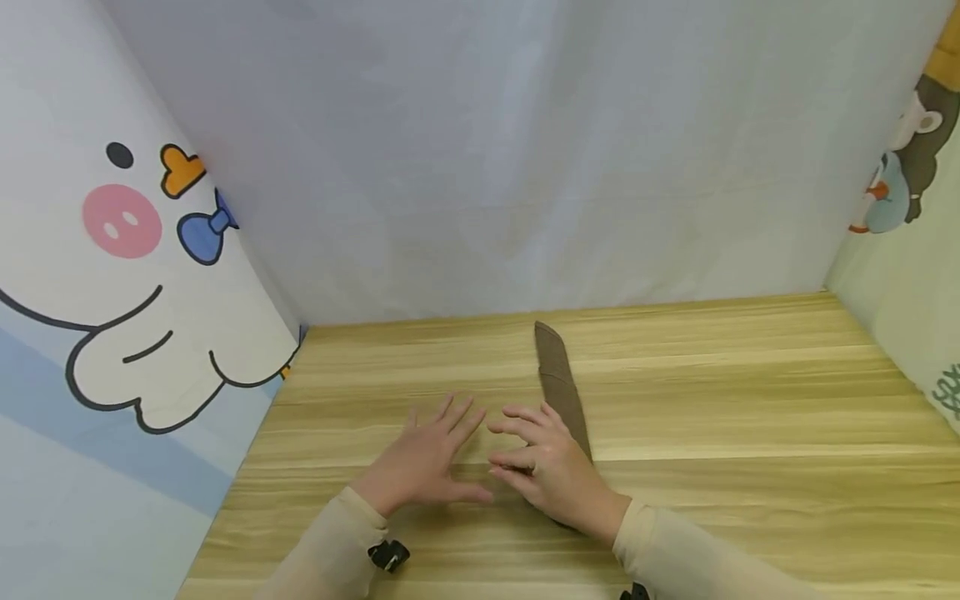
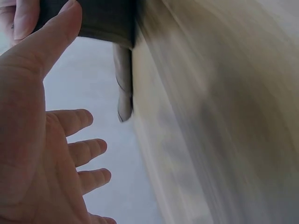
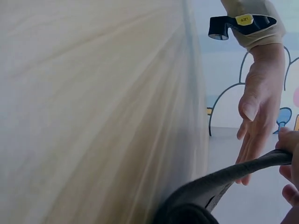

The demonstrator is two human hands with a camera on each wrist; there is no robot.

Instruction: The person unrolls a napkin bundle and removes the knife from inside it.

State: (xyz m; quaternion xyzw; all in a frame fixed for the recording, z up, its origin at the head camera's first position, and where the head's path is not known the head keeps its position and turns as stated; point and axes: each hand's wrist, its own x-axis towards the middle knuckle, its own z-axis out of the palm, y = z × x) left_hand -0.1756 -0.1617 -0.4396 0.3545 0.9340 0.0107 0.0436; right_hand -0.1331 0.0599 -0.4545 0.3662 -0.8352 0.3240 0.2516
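Observation:
A long brown cloth [image 1: 557, 375], narrowly folded, lies lengthwise on the wooden table. My right hand [image 1: 557, 471] is over its near part and pinches a lifted edge between thumb and finger. The right wrist view shows this raised dark flap [image 3: 233, 172] curving up from the table to my right fingertips. My left hand [image 1: 423, 465] hovers to the left of the cloth, palm down, with fingers spread and nothing held. In the left wrist view the cloth's dark side [image 2: 110, 23] stands beyond my left thumb. My right hand hides part of the cloth.
The wood-grain table [image 1: 712, 400] reaches back to a pale curtain [image 1: 525, 167]. A cartoon-printed sheet [image 1: 45, 350] hangs at the left, and another printed sheet [image 1: 885, 292] at the right. Black camera straps [image 1: 388, 555] are around both wrists.

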